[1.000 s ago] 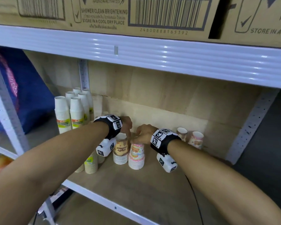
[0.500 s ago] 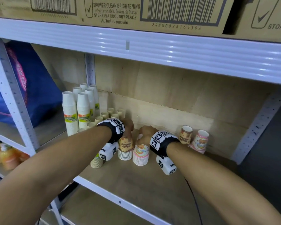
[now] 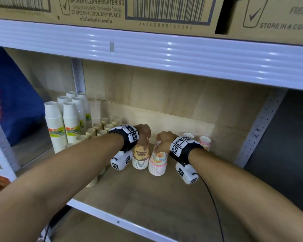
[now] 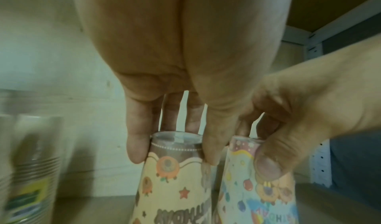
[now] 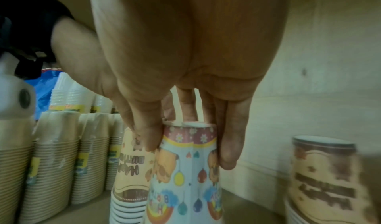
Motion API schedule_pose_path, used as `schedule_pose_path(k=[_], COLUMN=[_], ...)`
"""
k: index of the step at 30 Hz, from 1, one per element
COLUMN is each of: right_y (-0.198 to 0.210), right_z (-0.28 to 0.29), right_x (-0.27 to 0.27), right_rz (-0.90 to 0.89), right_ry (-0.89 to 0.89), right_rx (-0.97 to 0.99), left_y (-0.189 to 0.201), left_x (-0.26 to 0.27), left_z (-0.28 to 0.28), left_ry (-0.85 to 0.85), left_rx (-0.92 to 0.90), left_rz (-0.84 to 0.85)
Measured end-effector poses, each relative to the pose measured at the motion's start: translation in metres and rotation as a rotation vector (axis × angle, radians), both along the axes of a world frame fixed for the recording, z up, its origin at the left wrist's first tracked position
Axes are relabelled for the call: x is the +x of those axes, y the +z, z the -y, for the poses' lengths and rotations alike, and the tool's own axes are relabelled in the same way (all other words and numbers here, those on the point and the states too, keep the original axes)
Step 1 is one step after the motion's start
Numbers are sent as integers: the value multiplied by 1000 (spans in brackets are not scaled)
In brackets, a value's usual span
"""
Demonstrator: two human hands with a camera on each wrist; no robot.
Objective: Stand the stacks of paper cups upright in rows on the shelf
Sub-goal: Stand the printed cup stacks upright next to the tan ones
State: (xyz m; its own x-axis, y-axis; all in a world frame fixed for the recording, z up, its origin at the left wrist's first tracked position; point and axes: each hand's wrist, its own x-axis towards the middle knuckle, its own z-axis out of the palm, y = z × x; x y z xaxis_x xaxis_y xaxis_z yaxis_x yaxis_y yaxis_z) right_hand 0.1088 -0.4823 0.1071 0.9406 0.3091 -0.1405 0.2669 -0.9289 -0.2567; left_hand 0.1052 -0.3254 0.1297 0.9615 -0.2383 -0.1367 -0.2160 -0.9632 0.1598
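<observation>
Two printed cup stacks stand side by side, mouths down, on the wooden shelf [image 3: 147, 194]. My left hand [image 3: 143, 135] grips the top of the brown-and-cream stack [image 3: 141, 157] [image 4: 175, 178] from above, thumb and fingers [image 4: 137, 147] around its upper end. My right hand [image 3: 162, 141] grips the top of the pink-and-blue stack [image 3: 157, 162] [image 5: 189, 170] the same way, its fingers [image 5: 227, 146] curled down the sides. In the left wrist view the pink-and-blue stack [image 4: 257, 186] shows at right with my right hand [image 4: 288, 129] on it.
Tall white cup stacks [image 3: 63, 126] stand at the shelf's left, several short beige stacks [image 3: 98, 131] [image 5: 55, 159] beside them. Two more printed stacks [image 3: 199, 139] [image 5: 325, 178] stand behind my right wrist near the back wall. A metal beam [image 3: 164, 55] with cardboard boxes runs overhead.
Both hands stay on the two stacks, which stand slightly further back and closer together. The head view has shifted closer and to the left.
</observation>
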Motion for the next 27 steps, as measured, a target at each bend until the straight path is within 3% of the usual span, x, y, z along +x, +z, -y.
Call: schedule_pose_path(k=[10,16,27], right_y=[15,-5,-10], right_z=[91,142,165], right_x=[-4,11,3], right_rz=[6,68,23], right_ry=[-187,-258,-286], right_rx=[-108,-224,-105], left_y=[2,1,-8], left_x=[13,16,27], left_z=[85,122,166], left_ry=[-199,-281,-366], left_rx=[-58,-65,-17], left_rz=[0,22,15])
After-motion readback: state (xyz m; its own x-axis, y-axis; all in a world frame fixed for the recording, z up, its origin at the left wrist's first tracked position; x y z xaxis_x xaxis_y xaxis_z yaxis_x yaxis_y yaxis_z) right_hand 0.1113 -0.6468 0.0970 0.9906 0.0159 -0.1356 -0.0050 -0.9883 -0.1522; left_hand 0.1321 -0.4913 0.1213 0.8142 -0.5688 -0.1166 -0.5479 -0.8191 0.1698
